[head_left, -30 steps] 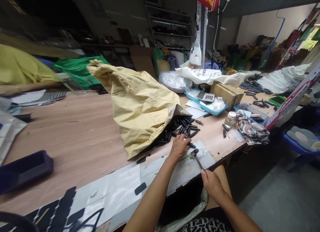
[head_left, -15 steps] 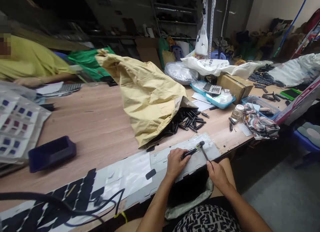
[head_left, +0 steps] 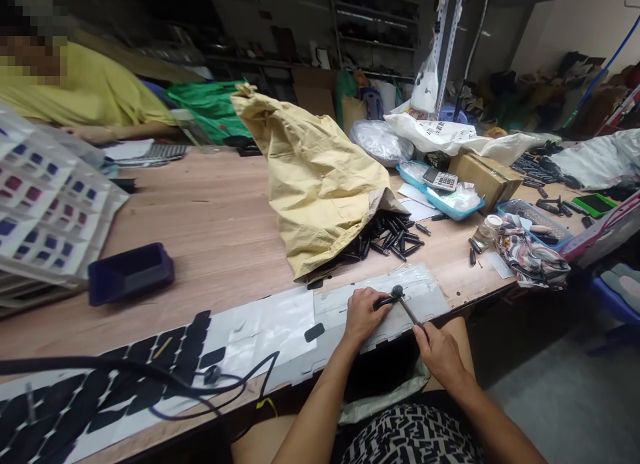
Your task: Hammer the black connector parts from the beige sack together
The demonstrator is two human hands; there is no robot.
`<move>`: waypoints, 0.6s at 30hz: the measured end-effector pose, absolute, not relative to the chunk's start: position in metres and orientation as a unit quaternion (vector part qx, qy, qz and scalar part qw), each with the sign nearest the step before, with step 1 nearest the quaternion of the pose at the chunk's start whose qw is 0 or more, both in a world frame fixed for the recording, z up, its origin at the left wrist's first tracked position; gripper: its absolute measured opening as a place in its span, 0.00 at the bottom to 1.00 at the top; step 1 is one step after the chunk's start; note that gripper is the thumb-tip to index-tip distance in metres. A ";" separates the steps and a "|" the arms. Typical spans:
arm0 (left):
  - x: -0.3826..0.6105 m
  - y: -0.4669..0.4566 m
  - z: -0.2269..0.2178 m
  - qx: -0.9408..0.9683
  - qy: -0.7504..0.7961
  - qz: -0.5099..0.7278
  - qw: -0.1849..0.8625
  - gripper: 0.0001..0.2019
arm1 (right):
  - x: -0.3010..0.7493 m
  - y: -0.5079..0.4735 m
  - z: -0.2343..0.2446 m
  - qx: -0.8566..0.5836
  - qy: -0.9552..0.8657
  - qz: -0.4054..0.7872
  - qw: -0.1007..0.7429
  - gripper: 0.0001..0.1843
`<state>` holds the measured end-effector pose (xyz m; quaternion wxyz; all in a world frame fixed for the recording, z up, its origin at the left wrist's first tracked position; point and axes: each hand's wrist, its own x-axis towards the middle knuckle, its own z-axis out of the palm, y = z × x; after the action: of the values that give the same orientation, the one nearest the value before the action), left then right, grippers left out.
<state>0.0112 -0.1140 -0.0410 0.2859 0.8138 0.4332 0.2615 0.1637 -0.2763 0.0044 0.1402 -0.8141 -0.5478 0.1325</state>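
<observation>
At the desk's (head_left: pixel 210 251) near edge, a black part (head_left: pixel 384 302) sits pinched in the left hand (head_left: pixel 361 315), newly fetched from the pile (head_left: pixel 393 237) beside the yellow bag (head_left: pixel 320 177). The right hand (head_left: pixel 441 356) grips a small hammer (head_left: pixel 399 292), its head resting on the part.

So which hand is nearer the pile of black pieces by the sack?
Left. The left hand lies this side of the pile; the right hand is farther back, at the table edge.

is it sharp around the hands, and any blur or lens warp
Head view: left hand and right hand fairly sharp in soft, even light; the tray stack at far left is smeared; the wide lens bows the table edge; back shelves dim.
</observation>
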 end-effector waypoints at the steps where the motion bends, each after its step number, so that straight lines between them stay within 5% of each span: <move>1: 0.011 -0.114 -0.041 0.813 0.433 0.263 0.286 0.09 | 0.164 -0.277 0.006 -0.811 -0.552 0.131 0.144 0.22; 10: 0.012 -0.115 -0.040 0.814 0.441 0.263 0.273 0.06 | 0.153 -0.277 0.006 -0.797 -0.569 0.154 0.130 0.21; 18: 0.011 -0.114 -0.042 0.806 0.436 0.274 0.293 0.09 | 0.188 -0.278 0.001 -0.833 -0.493 0.151 0.198 0.21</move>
<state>0.0112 -0.1143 -0.0419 0.2931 0.8055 0.4358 0.2744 0.1883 -0.2785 0.0009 0.1980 -0.8333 -0.4935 0.1510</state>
